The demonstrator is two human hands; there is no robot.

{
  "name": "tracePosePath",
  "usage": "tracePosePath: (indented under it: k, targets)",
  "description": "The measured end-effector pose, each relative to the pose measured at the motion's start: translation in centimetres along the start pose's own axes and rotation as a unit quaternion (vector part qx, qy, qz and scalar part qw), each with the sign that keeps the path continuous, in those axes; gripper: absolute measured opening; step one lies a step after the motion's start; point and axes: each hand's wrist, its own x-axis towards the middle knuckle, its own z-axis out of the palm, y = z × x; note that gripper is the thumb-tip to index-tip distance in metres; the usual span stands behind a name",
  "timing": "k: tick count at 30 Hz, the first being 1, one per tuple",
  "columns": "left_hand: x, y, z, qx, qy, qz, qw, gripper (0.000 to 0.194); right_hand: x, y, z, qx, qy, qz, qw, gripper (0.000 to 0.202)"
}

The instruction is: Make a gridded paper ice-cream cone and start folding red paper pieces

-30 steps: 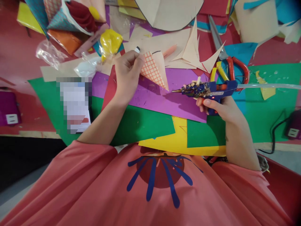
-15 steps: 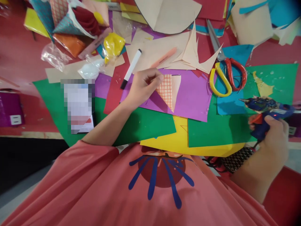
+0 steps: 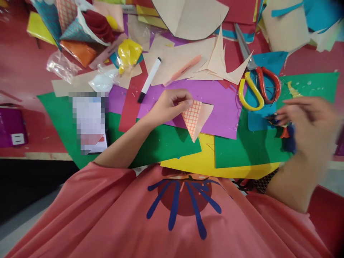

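Observation:
My left hand (image 3: 171, 105) pinches the upper left edge of a folded paper triangle (image 3: 192, 120). One face of it has an orange grid pattern and the other is plain peach; its tip points toward me. My right hand (image 3: 309, 118), slightly blurred, is over the blue glue gun (image 3: 289, 138) with its fingers stretched out and apart. Most of the glue gun is hidden behind that hand; its orange trigger and part of the nozzle show.
Scissors (image 3: 259, 87) with red and yellow handles lie beyond my right hand. A white marker (image 3: 149, 79) and a peach highlighter (image 3: 185, 68) rest on paper sheets. A phone (image 3: 90, 123) lies at left, near clay packets (image 3: 129, 52) and paper cones (image 3: 71, 27).
My left hand has lifted the paper triangle and brought it closer to me, slightly right. My right hand has let go of the glue gun and moved up over it.

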Motion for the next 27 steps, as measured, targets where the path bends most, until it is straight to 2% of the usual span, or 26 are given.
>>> tracePosePath:
  k: [3,5,7,12,16,22,27]
  targets:
    - [-0.2,0.2,0.1,-0.023,-0.035,-0.01,0.999,0.039,1.0,-3.2,5.1,0.095,-0.196,-0.055,0.974,0.031]
    - [-0.2,0.4,0.0,-0.038,-0.046,-0.012,0.998,0.042,1.8,-4.1,7.5,0.137,-0.283,-0.106,0.943,0.039]
    - [-0.2,0.5,0.0,-0.049,-0.048,-0.012,0.998,0.044,2.6,-4.2,9.0,0.195,-0.343,-0.12,0.911,0.037]
    - [-0.2,0.6,0.0,-0.054,-0.041,-0.016,0.998,0.047,3.5,-4.3,9.9,0.255,-0.412,-0.114,0.867,0.02]
    - [-0.1,0.7,0.2,-0.064,-0.058,-0.021,0.996,0.047,2.9,-4.8,10.2,0.277,-0.461,-0.117,0.835,0.02]
    - [-0.1,1.0,0.2,-0.069,-0.074,-0.024,0.995,0.047,2.3,-4.8,10.8,0.315,-0.451,-0.105,0.829,0.024]
    - [0.0,0.8,0.1,-0.061,-0.07,-0.027,0.995,0.047,2.6,-5.1,10.4,0.274,-0.483,-0.092,0.826,0.016]
